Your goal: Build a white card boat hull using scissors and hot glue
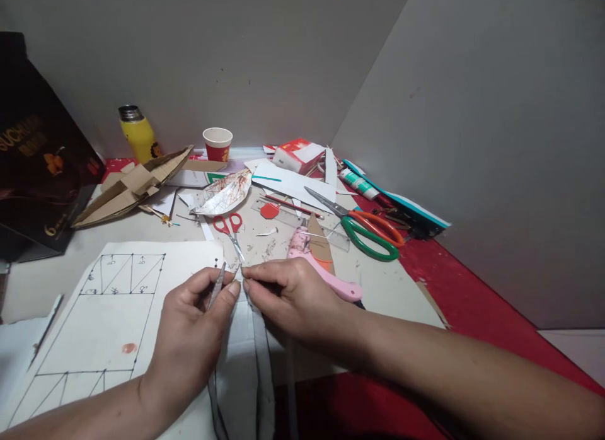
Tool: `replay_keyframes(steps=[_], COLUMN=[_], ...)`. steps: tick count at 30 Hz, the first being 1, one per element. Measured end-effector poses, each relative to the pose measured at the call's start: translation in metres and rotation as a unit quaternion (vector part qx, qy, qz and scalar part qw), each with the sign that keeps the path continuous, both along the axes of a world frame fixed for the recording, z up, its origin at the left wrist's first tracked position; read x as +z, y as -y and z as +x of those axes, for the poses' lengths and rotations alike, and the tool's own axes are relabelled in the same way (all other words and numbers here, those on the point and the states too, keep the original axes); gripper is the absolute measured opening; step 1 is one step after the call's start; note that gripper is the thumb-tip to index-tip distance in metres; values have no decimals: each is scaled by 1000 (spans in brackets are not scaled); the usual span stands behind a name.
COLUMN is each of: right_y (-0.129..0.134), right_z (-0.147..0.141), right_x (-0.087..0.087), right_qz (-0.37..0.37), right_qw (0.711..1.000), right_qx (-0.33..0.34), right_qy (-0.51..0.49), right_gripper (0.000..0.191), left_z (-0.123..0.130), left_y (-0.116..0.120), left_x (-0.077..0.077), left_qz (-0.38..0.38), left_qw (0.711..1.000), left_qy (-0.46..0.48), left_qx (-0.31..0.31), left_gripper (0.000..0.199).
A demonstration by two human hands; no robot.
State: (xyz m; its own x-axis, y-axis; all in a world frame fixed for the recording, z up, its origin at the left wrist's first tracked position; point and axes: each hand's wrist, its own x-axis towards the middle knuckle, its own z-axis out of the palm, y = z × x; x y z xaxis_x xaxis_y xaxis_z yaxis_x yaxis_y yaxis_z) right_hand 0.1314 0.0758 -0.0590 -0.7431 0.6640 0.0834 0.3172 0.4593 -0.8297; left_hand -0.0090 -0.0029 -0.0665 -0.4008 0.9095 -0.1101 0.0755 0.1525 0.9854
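White card piece (240,358) is front & center, btw the hands and running down out of frame at the bottom. Long axis goes roughly near-to-far, away from the wearer; narrow end points away, toward the small red-handled scissors (229,224). Near end is cut off, can't tell its shape. Grey, dark-edged strips run lengthwise along both sides and converge toward the far tip; can't tell if they're the same pc as the middle panel.

L hand (191,333): thumb + forefinger pinching near the tip, L strip passing btw them. R hand (302,301): thumb + forefinger pinching at the tip too, just beside the L fingertips. Exact contact is too small to read.

Pink glue gun (338,283) lies just past R hand, partly hidden by it. Big scissors (373,229) w/ orange + green handles are farther R, blades pointing away & L. Drawing sheet (113,326) w/ ruled lines lies flat, partly under L forearm, its long axis also near-to-far.

Back of table (392,292): cardboard boat shape (137,185) slanting up to the R, yellow bottle (138,136) behind it, paper cup (217,144) upright.
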Motion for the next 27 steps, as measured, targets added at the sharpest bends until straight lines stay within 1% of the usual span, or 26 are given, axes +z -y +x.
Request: replay_keyframes(steps=[4, 8, 10, 13, 15, 17, 21, 23, 27], right_y=[-1, -4, -5, -4, -4, -4, -3, -3, -3], right_z=[1, 1, 0, -2, -2, -3, -3, -2, -3], right_x=[1, 1, 0, -2, -2, -2, -2, -2, -2], right_qz=[-28, -74, -91, -120, -135, -136, -98, -86, -99], right_qw=[999, 996, 995, 991, 989, 988, 992, 994, 991], right_qx=[2, 10, -6, -45, -55, -57, -53, -44, -30], right_qy=[-27, -38, -35, -35, -38, -42, -51, -58, -83], right_gripper=[23, 22, 22, 30, 33, 32, 34, 32, 26], left_z=[-1, -2, -2, -2, -2, -2, -1, -1, -1], left_y=[-1, -4, -5, -5, -5, -5, -5, -5, -4], left_x=[1, 2, 3, 4, 5, 5, 4, 3, 0], left_qz=[7, -7, -14, -17, -16, -11, 4, 4, 2], left_qw=[1000, 1000, 1000, 999, 999, 999, 999, 999, 999], left_qy=[3, 11, 14, 21, 26, 29, 38, 43, 48], left_qx=[11, 19, 25, 26, 26, 25, 17, 17, 14], left_gripper=[7, 7, 9, 10, 10, 10, 7, 7, 9])
